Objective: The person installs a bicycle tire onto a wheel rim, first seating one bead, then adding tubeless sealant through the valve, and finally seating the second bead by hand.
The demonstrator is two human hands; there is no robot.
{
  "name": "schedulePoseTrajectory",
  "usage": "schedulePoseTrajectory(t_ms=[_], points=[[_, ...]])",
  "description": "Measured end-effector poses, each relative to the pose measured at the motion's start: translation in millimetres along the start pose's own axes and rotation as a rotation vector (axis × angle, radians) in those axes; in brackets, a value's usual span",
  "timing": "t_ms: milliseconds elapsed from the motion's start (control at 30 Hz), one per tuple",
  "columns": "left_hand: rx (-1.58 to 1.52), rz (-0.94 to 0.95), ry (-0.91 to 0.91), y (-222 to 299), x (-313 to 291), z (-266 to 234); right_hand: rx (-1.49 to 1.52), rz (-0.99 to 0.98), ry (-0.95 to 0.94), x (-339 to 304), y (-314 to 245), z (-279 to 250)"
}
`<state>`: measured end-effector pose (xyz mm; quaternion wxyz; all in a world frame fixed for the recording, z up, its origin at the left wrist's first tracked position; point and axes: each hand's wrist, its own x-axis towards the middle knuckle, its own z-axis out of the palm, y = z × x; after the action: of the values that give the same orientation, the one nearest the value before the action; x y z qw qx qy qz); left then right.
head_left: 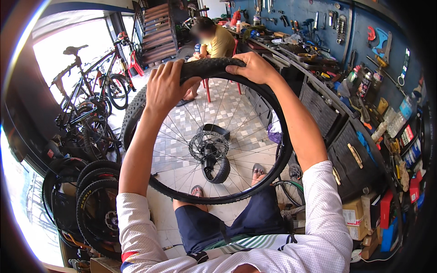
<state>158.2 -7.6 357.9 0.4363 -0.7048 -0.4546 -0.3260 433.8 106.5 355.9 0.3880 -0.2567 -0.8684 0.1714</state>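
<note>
A bicycle wheel stands upright before my lap, its black knobby tire [205, 67] seated around the dark rim. Thin spokes run to the hub [209, 152], where a brake disc [196, 144] is fixed. My left hand [165, 86] is wrapped over the tire's upper left, its thumb toward the inner side. At the upper right, my right hand [252, 69] grips the same tire with the thumb across the tread. Both palms hide parts of the tire. Through the spokes show a dark curved band [222, 172] and a black object [218, 131]; I cannot tell their kind.
Bicycles [84, 86] and a stack of wheels [98, 200] stand at the left. A cluttered workbench [314, 68] lines the right, below a blue tool wall [355, 27]. Ahead, a person in a yellow shirt [221, 42] sits. A cardboard box [357, 216] is at the lower right.
</note>
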Motion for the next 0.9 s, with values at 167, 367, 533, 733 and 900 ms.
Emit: schedulePoseTrajectory(t_ms=[167, 367, 533, 733, 900], points=[[-0.01, -0.041, -0.011, 9.6, 9.9, 21.1, 0.032, 0.039, -0.001, -8.7, 3.8, -3.4], [-0.183, -0.102, -0.163, 9.7, 28.8, 21.5, 0.036, 0.081, -0.039, -19.5, 6.0, -13.9], [-0.006, -0.001, 0.023, 26.6, 18.0, 33.8, -0.018, 0.079, -0.023, -16.8, 24.3, -15.8], [-0.135, 0.042, -0.002, 17.5, 25.0, 38.8, -0.087, 0.048, -0.039, -18.2, 18.5, -21.2], [-0.189, 0.015, -0.074, 9.0, 28.3, 44.8, -0.516, -0.167, 0.17, 3.0, -12.5, 11.6]])
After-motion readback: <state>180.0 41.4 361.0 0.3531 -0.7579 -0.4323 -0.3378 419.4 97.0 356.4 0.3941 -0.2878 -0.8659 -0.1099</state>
